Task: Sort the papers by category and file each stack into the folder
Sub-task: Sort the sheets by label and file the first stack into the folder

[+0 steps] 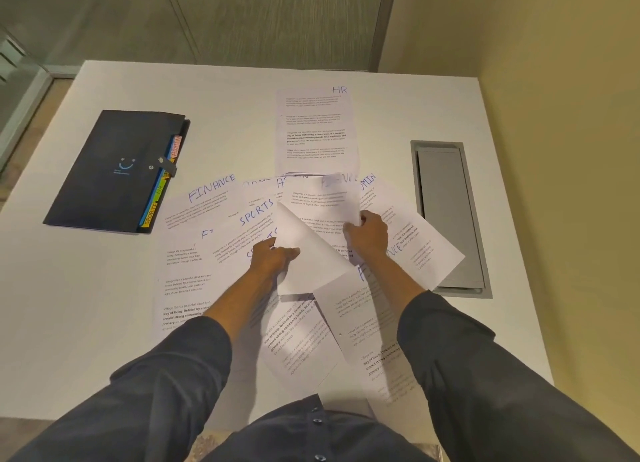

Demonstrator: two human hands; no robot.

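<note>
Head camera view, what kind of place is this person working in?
Probably an office or meeting room: a white table with a built-in cable hatch, a glass partition behind it, and a tabbed folder beside papers headed HR, FINANCE and ADMIN.

The surface [86, 306] looks like a smooth matt white laminate, no grain at all. The papers [194, 281] are plain thin white printer paper, matt, with printed text and headings that look scrawled in blue marker; the curled sheet [304, 254] bends softly, so it's pretty flimsy stuff. The folder [114, 174] has a dark matt cover, plastic by the look of it, with coloured tab labels [152, 216] along its edge. The cable hatch [450, 216] set into the top looks like brushed grey metal, dull finish. The sleeves [166, 385] are dark woven cloth.
</note>
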